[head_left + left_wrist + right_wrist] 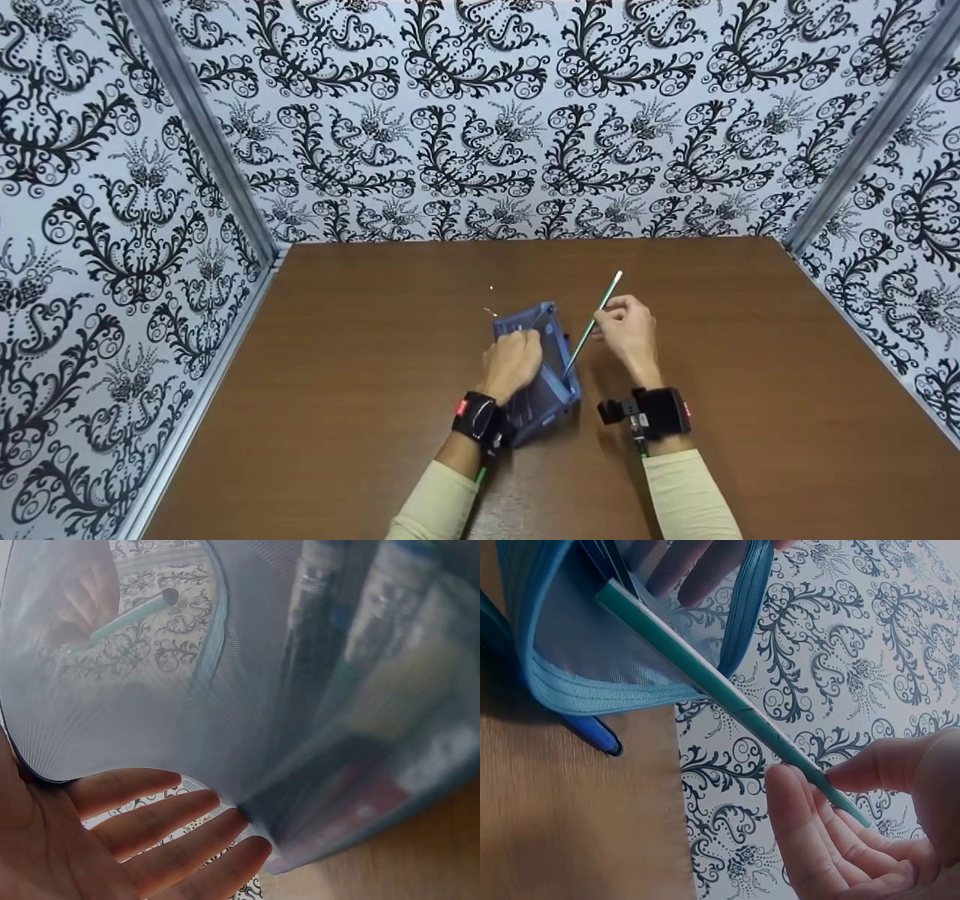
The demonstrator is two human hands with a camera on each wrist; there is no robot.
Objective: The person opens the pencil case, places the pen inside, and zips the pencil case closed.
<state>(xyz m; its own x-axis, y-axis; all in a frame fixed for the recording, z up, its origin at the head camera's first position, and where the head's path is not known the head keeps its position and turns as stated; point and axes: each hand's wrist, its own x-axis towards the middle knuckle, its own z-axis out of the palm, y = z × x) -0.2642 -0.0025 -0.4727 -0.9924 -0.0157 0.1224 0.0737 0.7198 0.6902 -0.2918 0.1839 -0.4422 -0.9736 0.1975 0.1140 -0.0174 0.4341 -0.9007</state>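
A blue see-through mesh zip pouch (559, 386) is held tilted over the table, its mouth open toward the right. My left hand (514, 364) grips it by its left side; in the left wrist view the fingers (172, 821) lie along the pouch's edge, the thumb hidden. Blurred pens (367, 622) show through the mesh. In my right hand (628, 330) a slim green-and-white pencil (606, 296) is pinched between thumb and fingertips. The right wrist view has the pencil's far end (630, 607) at the pouch's open mouth, inside the zip rim (600, 701).
The brown wooden table (360, 360) spreads around both hands. Patterned walls (480, 135) enclose it at the back and sides. Below the pouch rim a blue pen-like end (596, 736) sticks out. A tiny light-coloured bit (490, 311) appears just beyond the pouch.
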